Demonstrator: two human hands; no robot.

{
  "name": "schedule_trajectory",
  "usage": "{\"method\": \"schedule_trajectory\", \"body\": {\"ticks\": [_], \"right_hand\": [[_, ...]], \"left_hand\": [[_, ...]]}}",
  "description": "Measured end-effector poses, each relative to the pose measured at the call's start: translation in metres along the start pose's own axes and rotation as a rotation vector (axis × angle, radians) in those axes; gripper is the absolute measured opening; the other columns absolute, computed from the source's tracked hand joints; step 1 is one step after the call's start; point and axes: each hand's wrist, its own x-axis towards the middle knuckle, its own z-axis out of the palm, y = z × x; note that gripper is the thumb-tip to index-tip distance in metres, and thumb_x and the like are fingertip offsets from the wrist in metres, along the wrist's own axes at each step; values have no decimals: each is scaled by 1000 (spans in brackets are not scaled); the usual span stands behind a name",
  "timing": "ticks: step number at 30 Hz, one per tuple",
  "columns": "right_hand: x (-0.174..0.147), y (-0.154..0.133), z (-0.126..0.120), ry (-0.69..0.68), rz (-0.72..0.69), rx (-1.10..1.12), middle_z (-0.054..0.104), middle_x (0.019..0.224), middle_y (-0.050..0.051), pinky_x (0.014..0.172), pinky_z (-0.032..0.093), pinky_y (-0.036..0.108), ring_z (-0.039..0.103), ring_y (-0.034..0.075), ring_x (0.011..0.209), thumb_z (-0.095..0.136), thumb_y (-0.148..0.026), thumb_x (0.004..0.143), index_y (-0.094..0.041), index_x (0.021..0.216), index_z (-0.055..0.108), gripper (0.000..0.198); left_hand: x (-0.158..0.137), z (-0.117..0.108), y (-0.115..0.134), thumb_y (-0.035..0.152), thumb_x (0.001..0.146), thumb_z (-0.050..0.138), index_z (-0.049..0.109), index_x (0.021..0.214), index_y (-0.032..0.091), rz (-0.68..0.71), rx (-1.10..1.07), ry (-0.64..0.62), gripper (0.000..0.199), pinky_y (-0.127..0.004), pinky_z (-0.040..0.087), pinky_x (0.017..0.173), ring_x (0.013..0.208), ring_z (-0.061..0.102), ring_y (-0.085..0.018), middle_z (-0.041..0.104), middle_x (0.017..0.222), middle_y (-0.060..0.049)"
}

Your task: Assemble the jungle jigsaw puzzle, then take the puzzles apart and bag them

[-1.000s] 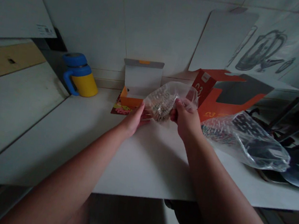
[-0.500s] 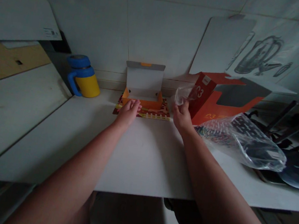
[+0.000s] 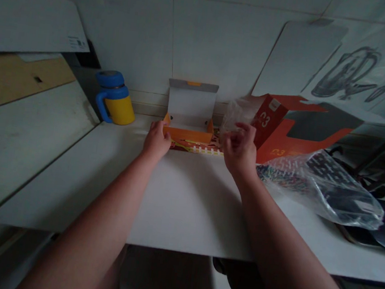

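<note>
An orange cardboard box [image 3: 193, 135] stands on a red and yellow patterned sheet [image 3: 199, 149] near the wall, its lid raised. My left hand [image 3: 156, 141] is at the box's left front corner, thumb in front and fingers around the left end, closed on it. To the right of the box, my right hand [image 3: 242, 151] is raised with bent fingers apart, holding nothing that I can see. Right behind it, a crumpled clear plastic bag [image 3: 235, 112] leans between the wall and a larger red-orange box [image 3: 294, 135].
A blue and yellow jug [image 3: 120, 108] stands at the back left, beside leaning boards [image 3: 30, 135]. At the right, a clear plastic bag [image 3: 340, 194] with dark contents lies on the white table [image 3: 189, 204]. A pale panel [image 3: 296, 59] leans on the wall.
My left hand has moved left to the orange box's corner and closed there. My right hand has let go of the clear plastic, which now rests behind it. The view has shifted slightly left.
</note>
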Motion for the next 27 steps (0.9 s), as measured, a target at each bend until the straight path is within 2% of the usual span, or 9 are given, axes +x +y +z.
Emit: {"method": "schedule_trajectory", "body": {"ticks": [2,3,6,9,12,16,19,24,27], "right_hand": [[-3,-6,0,-166,11,-174,77,99,9,79,53,31,71,20,83,50,-37,104,-20,128,62,32],[-4,-6,2,-266,28,-269,78,103,9,82,52,31,72,20,88,50,-37,105,-20,119,67,28],[-8,-3,6,-455,99,-465,79,115,14,90,50,32,73,25,103,53,-33,103,-19,114,73,27],[-10,4,7,-479,183,-544,79,113,22,89,52,39,74,33,104,54,-34,102,-13,119,74,33],[-9,8,6,-477,255,-592,78,113,26,89,52,43,74,37,105,52,-38,104,-10,123,72,40],[-6,11,8,-480,277,-558,78,118,22,86,53,40,75,35,107,54,-41,103,-14,129,69,40],[-4,12,11,-476,281,-519,79,118,19,84,52,37,75,33,106,58,-40,102,-16,125,70,35],[-4,11,10,-467,301,-461,80,110,16,78,50,33,75,31,102,61,-40,99,-19,114,74,29],[-5,8,10,-472,315,-433,81,108,15,75,48,33,75,30,98,61,-42,98,-20,113,74,29]], "left_hand": [[2,-3,-3,11,95,58,59,130,17,-66,39,31,35,-42,42,123,141,56,-29,58,144,-20],[3,-5,-5,12,96,57,58,130,16,-104,57,34,35,-44,44,121,140,58,-30,58,144,-22],[6,-7,-11,17,96,58,58,130,15,-214,100,-15,34,-51,52,110,128,67,-36,67,133,-26],[7,-8,-14,21,94,62,59,129,17,-270,130,-90,35,-55,55,102,118,72,-41,74,121,-25],[7,-8,-14,23,92,64,58,129,18,-284,149,-111,37,-55,54,103,119,72,-42,75,122,-26],[8,-7,-18,28,91,66,58,126,14,-294,146,-111,39,-62,52,100,120,70,-49,72,123,-35],[10,-6,-25,32,88,70,58,121,14,-280,126,-115,40,-65,50,99,121,68,-53,71,121,-38],[16,-7,-37,34,80,77,61,110,19,-271,95,-99,37,-60,52,99,120,70,-49,76,115,-31],[20,-14,-43,35,77,79,63,104,21,-302,97,-87,34,-61,52,99,119,70,-49,77,110,-28]]}}
